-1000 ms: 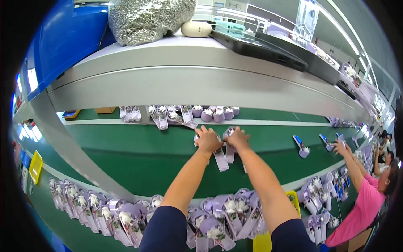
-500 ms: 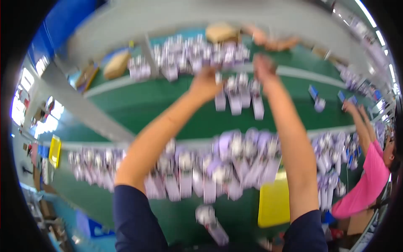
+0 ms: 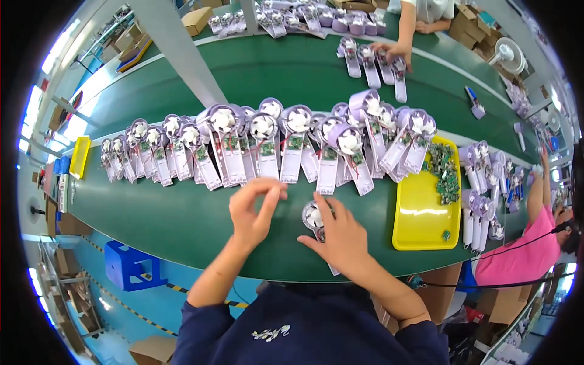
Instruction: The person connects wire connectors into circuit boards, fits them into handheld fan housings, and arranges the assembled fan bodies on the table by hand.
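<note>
A lilac handheld fan housing (image 3: 312, 216) with white blades lies on the near green work surface, its handle pointing toward me and partly covered. Over it is my right hand (image 3: 342, 236), fingers apart, with the thumb beside the handle and the index finger by the fan head; firm contact cannot be made out. To its left, my left hand (image 3: 250, 214) hovers with curled fingers and the thumb tip close to the index finger, nothing visible between them. Beyond both hands stretches a row of similar open fan housings (image 3: 265, 131) with green circuit boards and red wires.
A yellow tray (image 3: 420, 234) with small circuit boards (image 3: 446, 176) stands at right. Across the green belt (image 3: 261, 73), another person's hand (image 3: 398, 53) touches several fan units. A grey post (image 3: 182, 55) rises at left. A person in pink (image 3: 523, 255) works at far right.
My hands have drawn back from several fan units on the far belt to the near surface. Another person's hand is now on units there. My view has tilted downward.
</note>
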Demonstrator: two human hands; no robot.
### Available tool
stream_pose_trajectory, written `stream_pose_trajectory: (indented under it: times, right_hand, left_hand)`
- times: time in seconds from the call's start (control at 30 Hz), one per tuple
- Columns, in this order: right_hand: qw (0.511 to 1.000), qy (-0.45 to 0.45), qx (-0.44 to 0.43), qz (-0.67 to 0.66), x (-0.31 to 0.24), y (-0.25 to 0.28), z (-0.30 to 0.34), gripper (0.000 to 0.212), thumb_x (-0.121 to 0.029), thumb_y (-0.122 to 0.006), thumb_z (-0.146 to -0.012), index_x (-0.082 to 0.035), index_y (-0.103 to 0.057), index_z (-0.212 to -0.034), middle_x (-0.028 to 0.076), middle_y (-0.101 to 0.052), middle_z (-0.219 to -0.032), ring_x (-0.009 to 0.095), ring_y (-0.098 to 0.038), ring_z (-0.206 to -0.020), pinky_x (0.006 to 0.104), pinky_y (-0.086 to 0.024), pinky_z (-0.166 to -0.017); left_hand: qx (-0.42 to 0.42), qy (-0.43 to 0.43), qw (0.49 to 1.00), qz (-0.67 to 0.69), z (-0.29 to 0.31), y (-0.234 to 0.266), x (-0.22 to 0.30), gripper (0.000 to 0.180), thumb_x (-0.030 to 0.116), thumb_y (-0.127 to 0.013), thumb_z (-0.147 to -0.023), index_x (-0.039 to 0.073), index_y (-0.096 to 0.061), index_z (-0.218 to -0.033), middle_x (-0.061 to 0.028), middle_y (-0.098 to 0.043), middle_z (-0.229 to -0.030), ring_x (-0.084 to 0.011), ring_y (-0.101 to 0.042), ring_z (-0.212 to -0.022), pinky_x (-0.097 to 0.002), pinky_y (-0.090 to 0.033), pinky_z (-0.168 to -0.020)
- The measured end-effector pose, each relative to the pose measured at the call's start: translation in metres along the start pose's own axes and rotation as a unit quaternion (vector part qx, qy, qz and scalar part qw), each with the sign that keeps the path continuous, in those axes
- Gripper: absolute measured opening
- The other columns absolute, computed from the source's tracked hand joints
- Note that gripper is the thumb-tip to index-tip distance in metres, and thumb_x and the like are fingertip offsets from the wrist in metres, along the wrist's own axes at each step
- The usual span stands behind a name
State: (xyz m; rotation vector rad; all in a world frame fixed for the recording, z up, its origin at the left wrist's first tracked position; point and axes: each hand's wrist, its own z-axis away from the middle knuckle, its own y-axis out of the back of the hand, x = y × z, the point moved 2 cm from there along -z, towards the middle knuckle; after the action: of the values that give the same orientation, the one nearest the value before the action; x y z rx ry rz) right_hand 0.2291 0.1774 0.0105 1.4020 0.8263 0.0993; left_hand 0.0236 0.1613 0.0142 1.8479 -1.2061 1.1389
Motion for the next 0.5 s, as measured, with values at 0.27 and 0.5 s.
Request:
stream_pose_trajectory:
  times: [0.27,0.5]
  right_hand:
    - [0.996,0.026,0.084,-0.003,-0.01,0.072,-0.052,0.072,-0.032,-0.08,-0.08,-0.013,-0.053,-0.143,0.011,-0.065,-0.118,0.031,-0.067,-0.103,0.0415,-0.056,-0.084]
    - [0.981,-0.055,0.115,0.144,0.061,0.149,-0.33,0.077,-0.045,-0.076,-0.08,-0.011,-0.05,-0.144,0.018,-0.068,-0.126,0.037,-0.067,-0.11,0.0439,-0.053,-0.093]
  left_hand:
    - [0.073,0.144,0.986,0.034,0.061,0.04,-0.06,0.01,0.003,-0.061,-0.101,-0.006,-0.066,-0.1,-0.0119,-0.071,-0.098,-0.015,-0.068,-0.08,-0.0281,-0.056,-0.075]
    - [0.139,0.207,0.961,0.118,0.053,0.045,-0.056,0.014,0.008,-0.06,-0.103,-0.005,-0.066,-0.102,-0.0131,-0.071,-0.1,-0.0161,-0.067,-0.081,-0.0295,-0.054,-0.078]
